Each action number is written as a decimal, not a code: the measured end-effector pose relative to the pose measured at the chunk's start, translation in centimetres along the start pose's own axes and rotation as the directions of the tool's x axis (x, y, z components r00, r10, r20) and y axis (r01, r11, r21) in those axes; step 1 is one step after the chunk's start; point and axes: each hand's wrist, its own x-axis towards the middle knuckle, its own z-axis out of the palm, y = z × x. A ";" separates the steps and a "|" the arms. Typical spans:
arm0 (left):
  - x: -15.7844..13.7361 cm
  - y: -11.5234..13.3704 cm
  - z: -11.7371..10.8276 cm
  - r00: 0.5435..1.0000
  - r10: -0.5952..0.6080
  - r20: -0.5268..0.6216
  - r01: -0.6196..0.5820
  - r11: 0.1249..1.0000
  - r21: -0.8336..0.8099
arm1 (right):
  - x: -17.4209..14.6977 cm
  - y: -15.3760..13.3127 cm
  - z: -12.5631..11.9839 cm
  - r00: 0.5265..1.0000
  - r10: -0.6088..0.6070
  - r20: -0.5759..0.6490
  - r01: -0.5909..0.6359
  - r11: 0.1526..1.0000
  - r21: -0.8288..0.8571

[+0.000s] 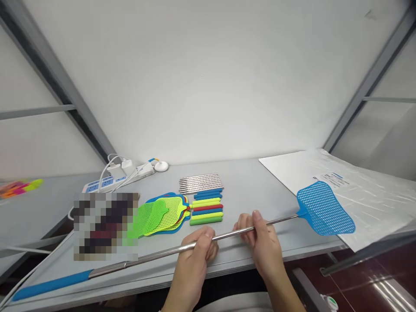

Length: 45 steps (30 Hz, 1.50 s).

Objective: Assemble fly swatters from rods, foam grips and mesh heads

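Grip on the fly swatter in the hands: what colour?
The grip is plain blue; it shows at lower left in the head view, the only view.

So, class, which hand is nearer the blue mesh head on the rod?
Right. The right hand grips the metal rod, a stretch short of the blue mesh head; the left hand grips it farther back, toward the blue handle.

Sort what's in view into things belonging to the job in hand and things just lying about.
Likely the job:
- blue swatter, held in both hands
- loose swatter heads
- metal rods
- coloured grips

Apparently just lying about:
- power strip
- round white device
- white package
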 end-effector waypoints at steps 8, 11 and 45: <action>-0.3 0.1 -2.5 0.998 -0.025 -0.062 0.024 1.000 -0.009 | 0.4 -1.1 -2.3 0.996 -0.065 -0.063 0.054 0.986 -0.156; -0.5 0.6 -2.9 0.988 -0.021 -0.150 0.011 0.997 -0.071 | 0.5 -1.4 -2.2 0.989 -0.129 -0.070 0.118 0.982 -0.147; -0.8 4.4 -4.2 0.918 0.077 -0.389 -0.103 0.994 -0.048 | 1.8 -4.3 -3.7 0.941 -0.001 -0.339 0.009 1.000 0.021</action>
